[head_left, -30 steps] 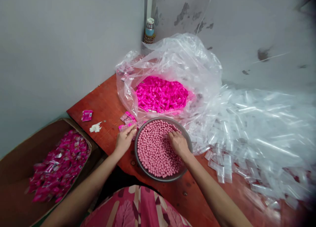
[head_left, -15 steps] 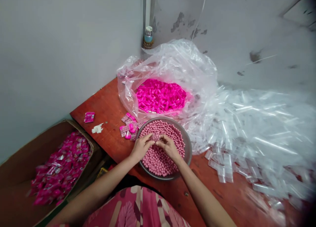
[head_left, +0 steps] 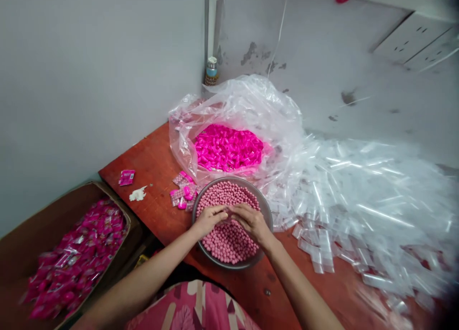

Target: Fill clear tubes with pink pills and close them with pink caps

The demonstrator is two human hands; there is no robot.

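Note:
A dark round bowl (head_left: pixel 268 219) full of small pink beads (head_left: pixel 229 246) stands near the table's front edge. Over the beads, my left hand (head_left: pixel 211 220) and my right hand (head_left: pixel 251 220) meet at the fingertips. The fingers of both hands are pressed together around something small at the middle of the bowl, too hidden to make out. Just left of the bowl lie several clear cases filled with beads, with bright pink caps (head_left: pixel 182 205). Behind the bowl an open plastic bag (head_left: pixel 283 107) holds a heap of bright pink caps (head_left: pixel 227 148).
Many clear empty cases (head_left: pixel 317 248) spill from plastic (head_left: pixel 376 191) on the right of the red table (head_left: pixel 147 153). At the lower left is a carton (head_left: pixel 21 220) of pink packets (head_left: pixel 79 253). One pink packet (head_left: pixel 126 177) and a white scrap (head_left: pixel 138 193) lie at the table's left.
The view has shifted, bringing wall sockets into sight. My right hand has turned and its fingers now reach over the small item that showed between the fingertips before.

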